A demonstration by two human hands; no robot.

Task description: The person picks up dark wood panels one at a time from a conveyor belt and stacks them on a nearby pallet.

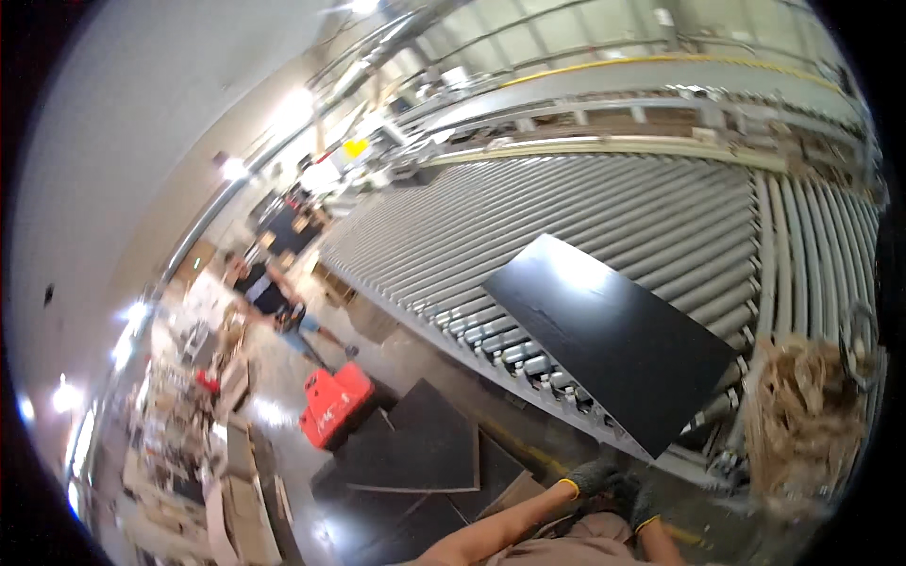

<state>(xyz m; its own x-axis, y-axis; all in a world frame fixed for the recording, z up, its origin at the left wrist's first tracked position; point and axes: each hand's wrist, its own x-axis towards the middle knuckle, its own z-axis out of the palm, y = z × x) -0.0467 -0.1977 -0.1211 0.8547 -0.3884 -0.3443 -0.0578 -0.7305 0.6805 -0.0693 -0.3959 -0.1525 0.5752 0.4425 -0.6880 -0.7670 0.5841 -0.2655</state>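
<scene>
A large black flat panel [604, 335] lies tilted on the grey roller conveyor [566, 217], its near corner sticking out over the conveyor's front edge. My left hand [590, 476], in a dark glove with a yellow cuff, is just below that corner. My right hand [646, 507], gloved the same way, is close beside it. Both hands are small and partly hidden at the lower edge. Whether either one touches the panel or holds anything is unclear.
Several black panels [415, 443] are stacked on the floor beside a red pallet truck [335, 401]. A person [274, 297] walks along the aisle, another stands farther back [293, 222]. A brown heap of shredded material [802, 424] sits at right, and cardboard boxes [241, 505] at left.
</scene>
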